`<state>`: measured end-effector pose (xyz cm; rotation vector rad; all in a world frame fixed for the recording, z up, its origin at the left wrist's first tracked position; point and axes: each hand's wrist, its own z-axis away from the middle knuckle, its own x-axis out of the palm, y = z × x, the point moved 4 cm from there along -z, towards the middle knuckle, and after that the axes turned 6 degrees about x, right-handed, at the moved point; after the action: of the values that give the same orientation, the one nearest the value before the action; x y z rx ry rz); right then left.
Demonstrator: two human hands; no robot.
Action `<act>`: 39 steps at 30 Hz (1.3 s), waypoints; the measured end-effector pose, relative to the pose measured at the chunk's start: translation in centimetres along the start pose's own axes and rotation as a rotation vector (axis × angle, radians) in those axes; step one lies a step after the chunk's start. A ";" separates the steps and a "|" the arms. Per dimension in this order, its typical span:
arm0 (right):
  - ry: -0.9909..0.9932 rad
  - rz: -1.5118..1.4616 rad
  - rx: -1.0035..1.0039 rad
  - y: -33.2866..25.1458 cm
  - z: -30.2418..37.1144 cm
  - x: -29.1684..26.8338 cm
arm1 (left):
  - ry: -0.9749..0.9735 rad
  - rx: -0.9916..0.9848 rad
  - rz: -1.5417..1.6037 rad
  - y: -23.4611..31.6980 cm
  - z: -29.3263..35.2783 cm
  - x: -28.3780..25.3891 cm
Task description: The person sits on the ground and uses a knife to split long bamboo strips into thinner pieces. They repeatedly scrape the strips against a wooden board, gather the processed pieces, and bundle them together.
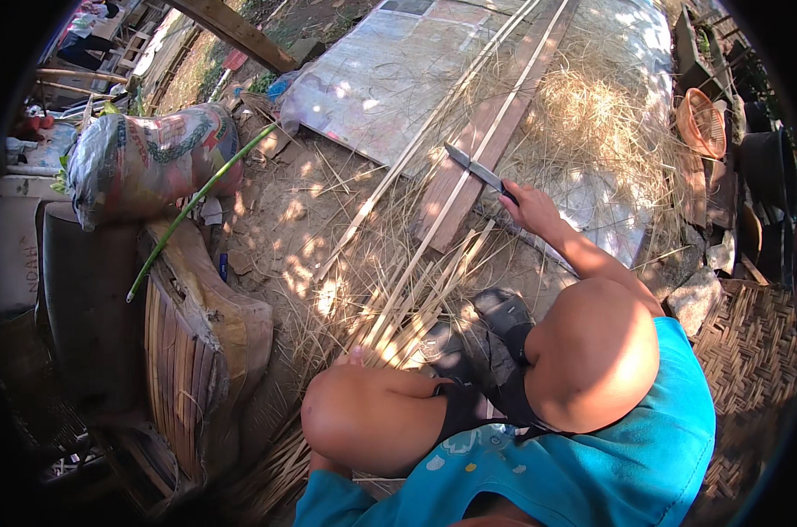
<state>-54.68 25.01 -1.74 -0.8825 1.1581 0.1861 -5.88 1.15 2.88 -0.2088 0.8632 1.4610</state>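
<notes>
My right hand [523, 209] is closed round the black handle of a knife [476, 168]. Its blade lies across a long pale bamboo strip [515, 88] on a dark wooden plank [432, 204]. The strip runs down toward my left hand [353, 356], mostly hidden behind my left knee. Only some fingers show there, closed at the strip's near end. Several more loose strips [433, 303] fan out over the ground by my feet, and another long strip [385, 186] lies left of the plank.
Thin shavings [596, 114] are heaped on a pale sheet [363, 88] ahead. At left are a stuffed sack [157, 154], a green stalk [205, 195] and a worn wooden block [214, 307]. An orange basket [701, 123], a stone [695, 300] and a woven mat [754, 378] lie at right.
</notes>
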 end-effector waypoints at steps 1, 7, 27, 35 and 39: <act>0.040 -0.029 -0.016 -1.4 -1.4 -0.6 | -0.032 0.092 0.071 1.7 -2.4 0.9; -0.065 0.091 -0.283 -3.1 0.5 0.9 | -0.077 0.616 0.103 4.2 -9.7 5.0; -0.135 -0.008 -0.079 -4.1 4.0 1.5 | 0.241 0.752 -0.030 9.0 -7.8 5.2; 0.285 0.097 0.353 11.0 -8.5 -11.1 | 0.539 1.281 -0.746 1.3 -7.7 3.9; 0.043 -0.013 0.253 2.4 -4.1 -7.5 | -0.090 0.495 -0.034 8.6 -8.9 4.2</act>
<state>-62.15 26.09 2.98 -0.6726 1.1866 0.0087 -17.70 0.27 -2.74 0.2106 1.1114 1.1741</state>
